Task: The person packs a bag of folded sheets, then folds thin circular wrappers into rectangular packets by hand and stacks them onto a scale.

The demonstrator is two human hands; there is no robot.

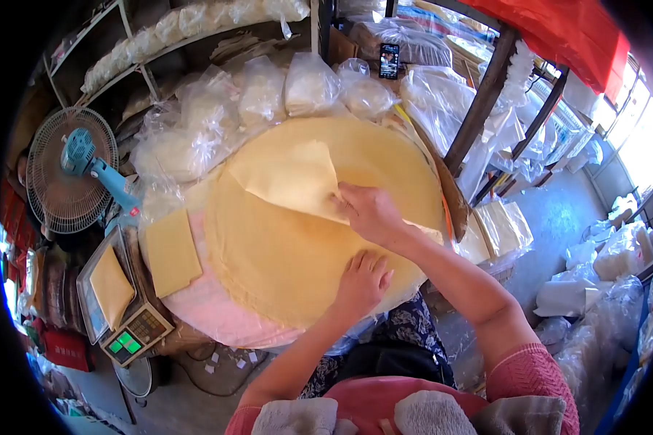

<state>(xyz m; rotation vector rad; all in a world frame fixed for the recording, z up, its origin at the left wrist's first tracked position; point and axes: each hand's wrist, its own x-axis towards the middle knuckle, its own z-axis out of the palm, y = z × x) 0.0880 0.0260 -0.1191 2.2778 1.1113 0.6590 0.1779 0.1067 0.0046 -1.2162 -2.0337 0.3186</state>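
On a broad round stack of thin yellow sheets [283,268], the right hand [372,214] grips a folded sheet [290,174] while the left hand [363,281] rests open, palm down.
The left hand's spread fingers seem to steady the layers beneath, leaving the right free to control the fold, which lies toward the far side of the stack. Clear plastic bags [261,94] crowd the far rim and a dark post [484,98] stands beyond the right; the near left surface offers more room for moving.
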